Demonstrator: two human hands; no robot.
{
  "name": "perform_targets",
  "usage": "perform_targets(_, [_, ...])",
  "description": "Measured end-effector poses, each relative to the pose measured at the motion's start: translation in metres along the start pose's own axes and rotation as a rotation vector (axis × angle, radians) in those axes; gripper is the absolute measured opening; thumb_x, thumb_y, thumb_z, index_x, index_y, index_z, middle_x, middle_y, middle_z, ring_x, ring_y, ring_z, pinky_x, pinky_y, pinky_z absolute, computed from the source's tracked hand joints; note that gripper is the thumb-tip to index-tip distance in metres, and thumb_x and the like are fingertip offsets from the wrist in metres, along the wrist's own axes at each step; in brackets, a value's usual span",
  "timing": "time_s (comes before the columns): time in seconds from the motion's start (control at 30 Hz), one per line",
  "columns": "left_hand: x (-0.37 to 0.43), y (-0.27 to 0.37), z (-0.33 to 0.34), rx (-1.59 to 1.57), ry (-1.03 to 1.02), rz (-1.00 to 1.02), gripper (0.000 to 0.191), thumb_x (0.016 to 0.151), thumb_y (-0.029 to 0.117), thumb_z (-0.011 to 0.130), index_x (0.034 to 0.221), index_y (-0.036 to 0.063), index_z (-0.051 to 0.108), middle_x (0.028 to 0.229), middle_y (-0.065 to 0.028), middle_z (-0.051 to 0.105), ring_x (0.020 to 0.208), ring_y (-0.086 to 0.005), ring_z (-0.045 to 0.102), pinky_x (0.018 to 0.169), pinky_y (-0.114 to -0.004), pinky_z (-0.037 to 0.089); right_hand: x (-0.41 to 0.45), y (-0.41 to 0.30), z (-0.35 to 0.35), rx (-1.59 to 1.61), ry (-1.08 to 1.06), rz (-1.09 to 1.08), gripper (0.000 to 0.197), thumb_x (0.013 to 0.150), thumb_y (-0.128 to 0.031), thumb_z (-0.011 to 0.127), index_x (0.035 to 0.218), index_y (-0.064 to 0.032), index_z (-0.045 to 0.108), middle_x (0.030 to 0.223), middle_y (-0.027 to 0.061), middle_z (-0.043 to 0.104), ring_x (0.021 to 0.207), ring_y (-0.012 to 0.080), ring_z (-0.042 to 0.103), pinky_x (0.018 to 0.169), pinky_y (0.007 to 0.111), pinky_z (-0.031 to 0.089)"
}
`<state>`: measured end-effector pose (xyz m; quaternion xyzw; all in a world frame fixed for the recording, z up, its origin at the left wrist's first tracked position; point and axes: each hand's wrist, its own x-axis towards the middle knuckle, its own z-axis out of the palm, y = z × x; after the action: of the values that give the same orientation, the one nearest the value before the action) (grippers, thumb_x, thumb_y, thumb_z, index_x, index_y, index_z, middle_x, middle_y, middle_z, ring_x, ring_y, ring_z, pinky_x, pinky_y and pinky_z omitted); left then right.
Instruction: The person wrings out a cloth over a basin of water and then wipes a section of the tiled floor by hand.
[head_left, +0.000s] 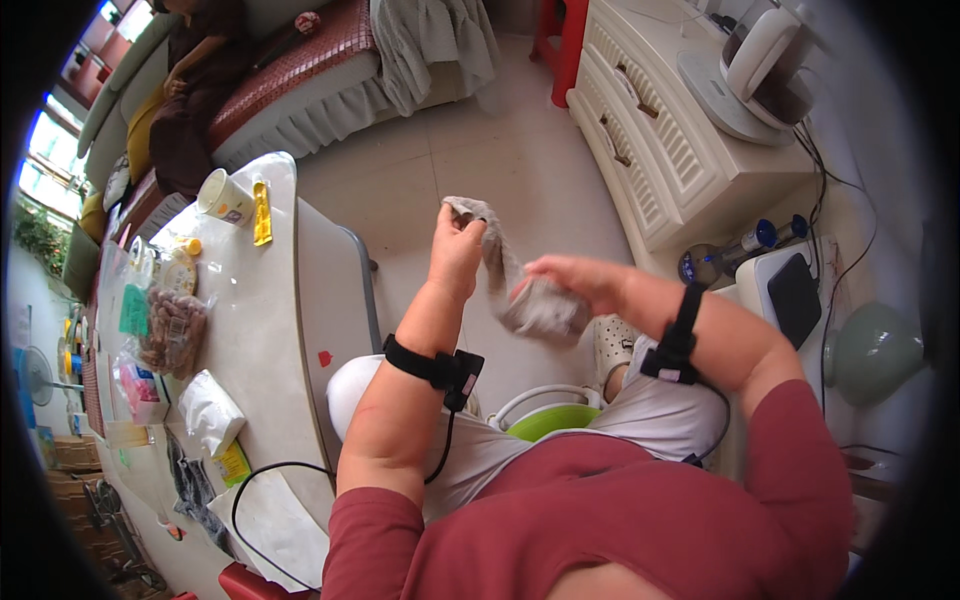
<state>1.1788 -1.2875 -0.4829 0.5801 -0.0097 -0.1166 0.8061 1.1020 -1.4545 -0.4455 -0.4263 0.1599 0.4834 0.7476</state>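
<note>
A greyish, fuzzy cloth (495, 262) hangs between my two hands above the floor. Whether it is a rag or a sock, I cannot tell. My left hand (457, 251) pinches its upper end between thumb and fingers. Lower and to the right, my right hand (574, 277) grips a bunched part of the same cloth, blurred by motion. Below the hands, between my legs, shows part of a lime-green and white round object (551, 421), mostly hidden by my body.
The white table (262, 315) at left bears a paper cup (225, 199), a yellow sachet (262, 214), a bagged food pack (172, 330), a tissue pack (211, 412) and dark grey socks (195, 480). A cream drawer cabinet (675, 127) stands at right. A person (187, 90) sits on the sofa.
</note>
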Motion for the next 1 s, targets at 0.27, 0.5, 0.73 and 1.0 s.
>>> perform_targets(0.27, [0.001, 0.036, -0.008, 0.491, 0.514, 0.283, 0.024, 0.073, 0.008, 0.051, 0.096, 0.0013, 0.048, 0.074, -0.0056, 0.048, 0.062, -0.0128, 0.047, 0.056, -0.024, 0.041, 0.008, -0.018, 0.01, 0.015, -0.16, -0.392, 0.035, 0.079, -0.006, 0.046, 0.113, -0.0037, 0.042, 0.096, 0.0073, 0.053, 0.088, 0.0143, 0.053, 0.079, 0.027, 0.042])
perform_targets(0.5, [-0.03, -0.009, 0.03, -0.215, -0.114, -0.453, 0.038, 0.087, 0.035, 0.03, 0.108, 0.0065, 0.043, 0.103, -0.008, 0.05, 0.089, -0.0184, 0.051, 0.076, -0.031, 0.042, 0.002, -0.031, -0.007, 0.255, -0.194, -0.537, 0.052, 0.081, -0.008, 0.035, 0.128, -0.009, 0.014, 0.11, 0.0121, 0.044, 0.101, 0.0192, 0.046, 0.085, 0.032, 0.039])
perform_targets(0.73, [-0.031, -0.01, 0.034, -0.465, -0.265, -0.472, 0.041, 0.088, 0.032, 0.025, 0.116, 0.0038, 0.038, 0.115, -0.0078, 0.045, 0.105, -0.0209, 0.043, 0.092, -0.036, 0.03, 0.002, -0.03, -0.013, -1.007, 0.363, -0.788, 0.054, 0.073, 0.002, 0.04, 0.123, -0.0043, 0.021, 0.103, 0.0122, 0.047, 0.085, 0.0164, 0.049, 0.076, 0.026, 0.04])
perform_targets(1.0, [-0.025, 0.011, 0.047, -0.605, -0.162, -0.425, 0.031, 0.085, 0.022, 0.038, 0.11, 0.0044, 0.043, 0.111, -0.0058, 0.049, 0.102, -0.0205, 0.045, 0.091, -0.034, 0.031, 0.021, -0.017, -0.053, 0.015, 0.065, -0.312, 0.058, 0.075, -0.045, 0.054, 0.116, -0.0062, 0.04, 0.102, 0.0097, 0.05, 0.099, 0.0178, 0.044, 0.085, 0.033, 0.034])
